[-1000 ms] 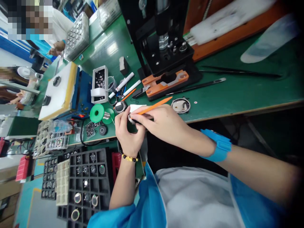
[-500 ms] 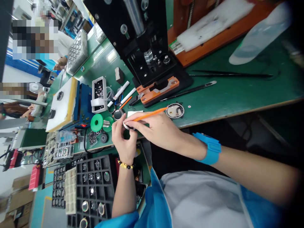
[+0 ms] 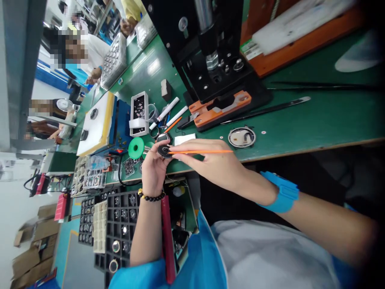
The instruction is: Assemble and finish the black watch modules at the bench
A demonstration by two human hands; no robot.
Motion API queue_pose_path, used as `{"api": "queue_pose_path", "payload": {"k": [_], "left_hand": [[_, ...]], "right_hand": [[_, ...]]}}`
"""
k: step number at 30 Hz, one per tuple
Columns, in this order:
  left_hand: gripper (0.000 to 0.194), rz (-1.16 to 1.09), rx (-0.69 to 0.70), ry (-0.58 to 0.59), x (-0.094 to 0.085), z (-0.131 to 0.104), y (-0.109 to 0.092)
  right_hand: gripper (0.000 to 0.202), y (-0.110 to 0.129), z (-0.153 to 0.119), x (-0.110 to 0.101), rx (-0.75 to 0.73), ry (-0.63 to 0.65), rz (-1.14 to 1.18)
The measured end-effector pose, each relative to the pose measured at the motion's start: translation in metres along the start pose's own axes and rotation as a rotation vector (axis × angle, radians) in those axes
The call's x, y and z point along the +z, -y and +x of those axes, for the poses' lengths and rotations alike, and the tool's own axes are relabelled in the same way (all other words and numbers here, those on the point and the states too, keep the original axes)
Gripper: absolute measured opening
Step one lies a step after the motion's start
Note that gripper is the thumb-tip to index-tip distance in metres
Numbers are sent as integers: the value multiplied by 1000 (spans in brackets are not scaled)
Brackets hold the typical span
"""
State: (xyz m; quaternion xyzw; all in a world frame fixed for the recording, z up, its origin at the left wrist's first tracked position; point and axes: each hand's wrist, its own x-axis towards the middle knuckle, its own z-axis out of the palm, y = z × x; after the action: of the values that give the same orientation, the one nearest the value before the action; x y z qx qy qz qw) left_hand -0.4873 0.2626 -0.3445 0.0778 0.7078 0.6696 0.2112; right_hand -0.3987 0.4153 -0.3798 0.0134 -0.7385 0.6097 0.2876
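Note:
Between the fingers of my left hand is a small round black part, its dark face with small dots turned toward the camera. My right hand pinches a thin orange stick, whose left end meets the black part's edge. On the green bench, beyond my right hand, lies an open round watch case with a pale inside. A white paper and another round watch piece lie just past my fingers.
A black press with an orange fixture stands ahead. Tweezers lie right of it. A green spool, parts box and blue heater are left. Black trays hold several watches. People sit beyond.
The view has shifted, so the bench items appear moved. The round part in my left hand now shows its black face. The orange stick has swung from slanted to nearly level.

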Motion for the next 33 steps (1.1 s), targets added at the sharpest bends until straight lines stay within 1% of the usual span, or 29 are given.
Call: {"api": "queue_pose_path", "payload": {"k": [2, 4, 7, 10, 15, 18, 23, 26, 28, 31, 33], "left_hand": [[35, 20, 1, 1, 1, 0, 1], [35, 35, 3, 9, 1, -1, 2], [29, 74, 23, 3, 1, -1, 4], [25, 105, 47, -26, 2, -2, 6], [21, 84, 70, -69, 5, -2, 10], [22, 43, 61, -70, 6, -3, 11], [22, 113, 78, -53, 9, -4, 11], [20, 62, 82, -100, 11, -4, 13], [18, -12, 76, -133, 13, -4, 13], [17, -73, 49, -147, 14, -4, 13], [16, -79, 27, -149, 13, -4, 12]], "right_hand": [[19, -3, -3, 3, -20, 4, -2], [20, -4, -5, 5, -69, 5, -22], [20, -6, -7, 8, -157, -24, -79], [20, -6, -8, 11, -206, -64, -142], [19, -8, -12, 17, -280, -45, -175], [20, -9, -13, 18, -289, -53, -176], [21, -12, -15, 19, -253, -44, -206], [21, -14, -16, 20, -301, -44, -252], [21, -16, -17, 21, -374, -53, -297], [19, -20, -17, 21, -474, -79, -362], [19, -22, -17, 21, -505, -80, -393]]}}
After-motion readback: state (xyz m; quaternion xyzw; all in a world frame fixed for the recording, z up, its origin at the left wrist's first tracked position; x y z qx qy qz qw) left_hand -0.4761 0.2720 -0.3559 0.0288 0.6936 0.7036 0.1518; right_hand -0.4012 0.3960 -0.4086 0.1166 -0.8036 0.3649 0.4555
